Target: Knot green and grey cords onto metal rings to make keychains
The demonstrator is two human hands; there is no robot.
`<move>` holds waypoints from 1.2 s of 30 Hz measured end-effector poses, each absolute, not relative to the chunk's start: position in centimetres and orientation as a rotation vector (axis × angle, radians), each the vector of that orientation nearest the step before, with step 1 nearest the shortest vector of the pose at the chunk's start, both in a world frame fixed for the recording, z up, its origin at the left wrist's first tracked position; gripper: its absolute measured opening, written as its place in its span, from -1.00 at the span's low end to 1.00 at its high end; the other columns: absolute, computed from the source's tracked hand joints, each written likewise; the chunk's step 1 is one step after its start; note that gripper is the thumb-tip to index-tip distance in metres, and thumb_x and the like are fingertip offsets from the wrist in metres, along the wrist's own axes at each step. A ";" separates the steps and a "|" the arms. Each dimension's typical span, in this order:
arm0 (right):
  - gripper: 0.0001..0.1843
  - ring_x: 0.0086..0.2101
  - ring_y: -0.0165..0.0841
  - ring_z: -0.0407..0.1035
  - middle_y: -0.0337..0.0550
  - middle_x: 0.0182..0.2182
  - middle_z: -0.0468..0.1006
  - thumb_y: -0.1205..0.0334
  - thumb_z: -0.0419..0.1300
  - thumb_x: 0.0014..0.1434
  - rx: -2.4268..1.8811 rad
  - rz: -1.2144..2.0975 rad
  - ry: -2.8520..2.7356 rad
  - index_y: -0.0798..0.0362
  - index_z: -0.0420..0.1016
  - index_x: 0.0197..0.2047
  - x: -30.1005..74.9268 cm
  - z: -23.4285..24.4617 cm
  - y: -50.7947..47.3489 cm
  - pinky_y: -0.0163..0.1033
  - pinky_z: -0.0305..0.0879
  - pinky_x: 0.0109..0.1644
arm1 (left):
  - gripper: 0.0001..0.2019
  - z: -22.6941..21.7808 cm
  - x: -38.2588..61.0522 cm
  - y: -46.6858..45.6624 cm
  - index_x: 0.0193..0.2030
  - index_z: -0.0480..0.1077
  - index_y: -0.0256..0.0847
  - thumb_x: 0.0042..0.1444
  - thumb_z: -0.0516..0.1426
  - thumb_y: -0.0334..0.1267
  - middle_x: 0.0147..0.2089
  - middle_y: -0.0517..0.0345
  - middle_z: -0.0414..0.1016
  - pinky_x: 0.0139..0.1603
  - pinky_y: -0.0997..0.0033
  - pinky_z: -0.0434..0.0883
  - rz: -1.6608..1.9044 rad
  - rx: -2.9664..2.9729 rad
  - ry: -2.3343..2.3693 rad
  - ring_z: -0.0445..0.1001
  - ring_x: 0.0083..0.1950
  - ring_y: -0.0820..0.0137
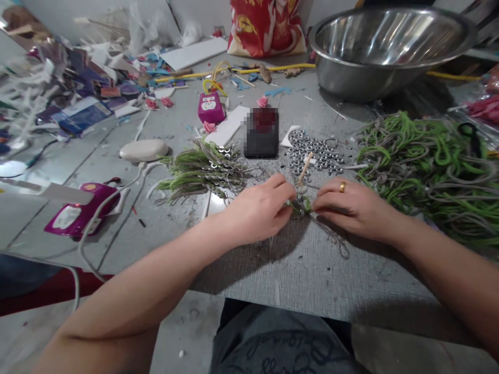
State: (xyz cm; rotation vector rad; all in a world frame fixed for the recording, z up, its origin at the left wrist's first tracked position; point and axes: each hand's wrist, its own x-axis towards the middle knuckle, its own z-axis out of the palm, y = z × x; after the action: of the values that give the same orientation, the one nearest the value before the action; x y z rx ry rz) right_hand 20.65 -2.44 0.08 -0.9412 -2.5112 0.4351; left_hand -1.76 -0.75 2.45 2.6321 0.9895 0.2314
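Note:
Near the middle of the table, my left hand (pixel 265 205) and my right hand (pixel 353 208) face each other, fingers closed on a short green-and-grey cord (pixel 303 205) between them. Thin grey strands trail from it toward the lower right, ending in a loop (pixel 343 250). My right hand wears a gold ring. Just behind the fingers a small wooden stick (pixel 306 169) leans by a spread of silver metal rings (pixel 317 150). Left of my left hand lies a bundle of green and grey cords (pixel 200 169) with metal rings on its right end. My fingers partly hide the held cord.
A heap of loose green and grey cords (pixel 436 171) fills the right side. A large steel bowl (pixel 374 78) stands behind it. A dark phone (pixel 261 137), a white mouse-shaped object (pixel 143 150), purple power sockets (pixel 210 108), cables and scraps (pixel 89 78) lie around.

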 end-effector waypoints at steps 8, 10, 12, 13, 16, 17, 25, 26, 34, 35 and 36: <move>-0.72 -0.36 -0.41 0.36 -0.19 -0.33 0.47 0.37 -0.01 0.17 -1.024 0.975 -2.852 -0.03 0.47 -0.16 22.1 1.3 -2.8 -0.31 0.22 -0.32 | -0.77 0.0 0.2 -1.7 -0.11 0.32 -0.26 0.16 0.04 -0.18 -0.18 0.07 0.38 -0.32 0.37 0.41 0.103 2.590 1.027 0.45 -0.30 0.38; -0.78 -0.36 -0.39 0.36 -0.19 -0.35 0.47 0.34 0.00 0.17 -1.084 0.975 -2.858 0.00 0.46 -0.24 21.7 1.2 -2.9 -0.30 0.21 -0.32 | -0.76 -0.2 0.4 -1.7 -0.13 0.33 -0.26 0.17 0.02 -0.16 -0.19 0.08 0.39 -0.31 0.35 0.41 0.081 2.583 1.067 0.46 -0.29 0.36; -0.83 -0.39 -0.38 0.35 -0.20 -0.40 0.46 0.29 0.01 0.18 -1.150 0.942 -2.841 0.03 0.42 -0.33 21.4 1.1 -3.0 -0.29 0.19 -0.34 | -0.78 -0.2 0.5 -1.6 -0.15 0.33 -0.25 0.18 0.01 -0.16 -0.20 0.08 0.39 -0.31 0.34 0.41 0.067 2.581 1.080 0.46 -0.29 0.36; -0.83 -0.41 -0.38 0.34 -0.20 -0.41 0.45 0.26 0.01 0.18 -1.191 0.909 -2.831 0.03 0.40 -0.36 21.2 1.0 -3.0 -0.29 0.19 -0.35 | -0.79 -0.2 0.5 -1.6 -0.17 0.34 -0.25 0.19 0.00 -0.17 -0.21 0.08 0.38 -0.31 0.35 0.41 0.061 2.582 1.084 0.45 -0.29 0.36; -0.83 -0.44 -0.38 0.32 -0.22 -0.46 0.43 0.22 0.00 0.19 -1.334 0.739 -2.788 0.03 0.35 -0.39 21.4 0.6 -2.9 -0.28 0.16 -0.38 | -0.81 0.0 0.4 -1.5 -0.18 0.34 -0.25 0.19 -0.01 -0.22 -0.22 0.08 0.38 -0.32 0.36 0.41 0.036 2.584 1.092 0.45 -0.29 0.37; -0.83 -0.46 -0.38 0.32 -0.23 -0.48 0.42 0.22 0.00 0.19 -1.380 0.675 -2.770 0.03 0.34 -0.40 21.5 0.5 -2.9 -0.27 0.16 -0.38 | -0.81 0.0 0.4 -1.5 -0.18 0.34 -0.25 0.18 -0.01 -0.23 -0.21 0.07 0.38 -0.32 0.36 0.41 0.028 2.585 1.090 0.45 -0.29 0.37; -0.87 -0.34 -0.33 0.37 -0.18 -0.27 0.44 0.18 0.12 0.13 -1.140 0.553 -2.769 -0.02 0.40 -0.24 21.9 0.6 -3.0 -0.26 0.19 -0.34 | -0.81 0.2 0.0 -1.3 -0.17 0.35 -0.28 0.16 0.00 -0.26 -0.21 0.06 0.40 -0.27 0.36 0.41 0.067 2.569 1.048 0.46 -0.27 0.38; -0.90 -0.34 -0.34 0.37 -0.18 -0.29 0.44 0.20 0.11 0.14 -1.117 0.560 -2.784 -0.01 0.40 -0.26 21.8 0.6 -3.0 -0.26 0.19 -0.34 | -0.81 0.1 0.0 -1.2 -0.17 0.35 -0.28 0.16 0.01 -0.26 -0.21 0.06 0.40 -0.26 0.36 0.41 0.082 2.562 1.045 0.46 -0.27 0.37; -0.80 -0.42 -0.38 0.32 -0.18 -0.41 0.41 0.23 -0.03 0.24 -1.080 0.491 -2.723 0.04 0.33 -0.38 21.0 0.2 -3.4 -0.27 0.20 -0.38 | -0.85 0.0 0.0 -1.1 -0.21 0.37 -0.29 0.14 0.04 -0.29 -0.23 0.06 0.40 -0.23 0.37 0.42 0.094 2.542 1.028 0.45 -0.27 0.39; -0.81 -0.40 -0.38 0.33 -0.18 -0.40 0.42 0.23 -0.03 0.24 -1.074 0.467 -2.645 0.03 0.33 -0.36 20.7 0.2 -3.4 -0.27 0.21 -0.35 | -0.85 0.0 0.0 -1.0 -0.21 0.37 -0.29 0.15 0.04 -0.29 -0.24 0.06 0.40 -0.23 0.36 0.42 0.088 2.546 1.028 0.46 -0.28 0.38; -0.83 -0.38 -0.38 0.34 -0.17 -0.39 0.44 0.24 -0.02 0.24 -1.087 0.439 -2.542 0.03 0.34 -0.35 20.4 0.2 -3.3 -0.26 0.23 -0.31 | -0.84 0.0 0.0 -1.0 -0.20 0.38 -0.29 0.15 0.04 -0.29 -0.24 0.06 0.40 -0.23 0.36 0.42 0.084 2.551 1.023 0.46 -0.27 0.38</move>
State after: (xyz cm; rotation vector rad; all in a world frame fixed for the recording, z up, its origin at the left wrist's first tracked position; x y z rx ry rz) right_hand 20.40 -3.35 0.23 -1.0874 -2.5419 0.4392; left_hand 0.00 -0.99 0.00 2.5506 1.0229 0.0842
